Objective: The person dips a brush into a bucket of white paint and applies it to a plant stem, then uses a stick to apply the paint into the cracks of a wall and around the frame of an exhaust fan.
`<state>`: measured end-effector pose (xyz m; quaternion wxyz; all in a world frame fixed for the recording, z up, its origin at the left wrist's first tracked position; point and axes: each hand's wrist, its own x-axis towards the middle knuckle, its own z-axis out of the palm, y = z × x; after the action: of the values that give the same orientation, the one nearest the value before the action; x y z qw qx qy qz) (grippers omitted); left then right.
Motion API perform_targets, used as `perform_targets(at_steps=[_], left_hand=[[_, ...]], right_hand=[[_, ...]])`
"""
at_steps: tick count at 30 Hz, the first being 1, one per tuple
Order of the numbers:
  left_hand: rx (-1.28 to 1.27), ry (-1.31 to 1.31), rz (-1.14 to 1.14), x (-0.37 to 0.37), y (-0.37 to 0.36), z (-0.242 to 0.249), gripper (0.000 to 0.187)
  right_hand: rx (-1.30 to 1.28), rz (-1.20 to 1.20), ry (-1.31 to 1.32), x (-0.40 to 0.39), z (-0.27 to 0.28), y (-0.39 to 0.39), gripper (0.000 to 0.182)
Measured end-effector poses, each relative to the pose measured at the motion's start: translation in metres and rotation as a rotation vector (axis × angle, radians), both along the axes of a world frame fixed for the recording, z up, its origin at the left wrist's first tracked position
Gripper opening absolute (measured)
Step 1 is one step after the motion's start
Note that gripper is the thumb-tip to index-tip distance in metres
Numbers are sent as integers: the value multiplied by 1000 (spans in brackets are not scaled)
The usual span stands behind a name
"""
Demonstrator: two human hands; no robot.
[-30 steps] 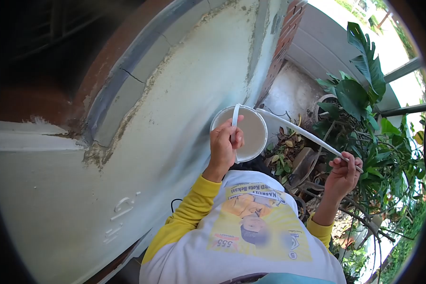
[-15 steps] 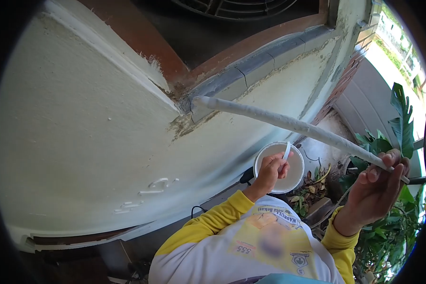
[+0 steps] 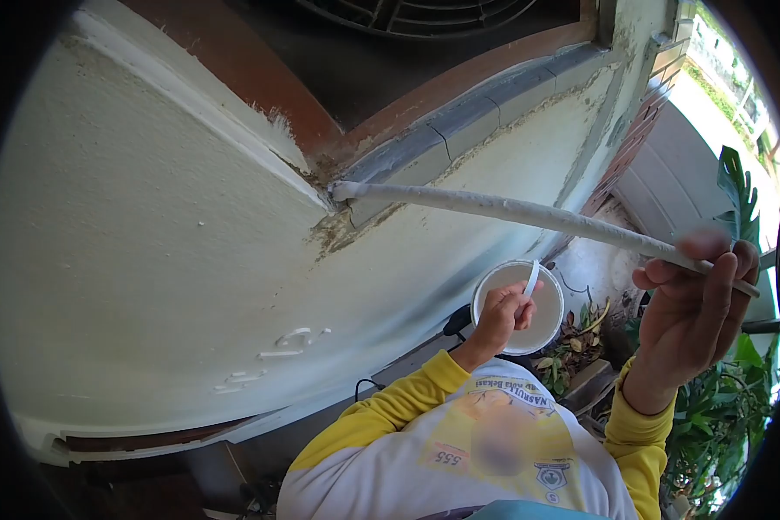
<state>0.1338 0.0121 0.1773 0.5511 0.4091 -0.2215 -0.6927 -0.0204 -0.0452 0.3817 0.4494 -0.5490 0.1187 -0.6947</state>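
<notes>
The right hand (image 3: pixel 693 316) holds a long paint-covered stick (image 3: pixel 511 211), its tip touching the wall corner (image 3: pixel 334 195). The left hand (image 3: pixel 501 319) grips the handle of a white bucket (image 3: pixel 542 325) at centre right.

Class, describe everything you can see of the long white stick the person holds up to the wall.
The long stick is a slim, paint-coated rod, whitish and rough-looking. It runs slantwise from the right hand, which grips its lower end, up and leftward to the wall. Its far tip meets the corner where pale plaster joins the grey ledge. What the tip carries cannot be made out.
</notes>
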Motion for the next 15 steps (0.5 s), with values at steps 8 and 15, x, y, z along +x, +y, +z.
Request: perform_targets(at_steps=[8,15], left_hand=[[14,-19,20,3,-1,-2,20],[17,1,32,2,0,-13,34]], right_hand=[[-36,120,6,-1,2,14,12],[-51,70,-35,-4,-11,12,10]])
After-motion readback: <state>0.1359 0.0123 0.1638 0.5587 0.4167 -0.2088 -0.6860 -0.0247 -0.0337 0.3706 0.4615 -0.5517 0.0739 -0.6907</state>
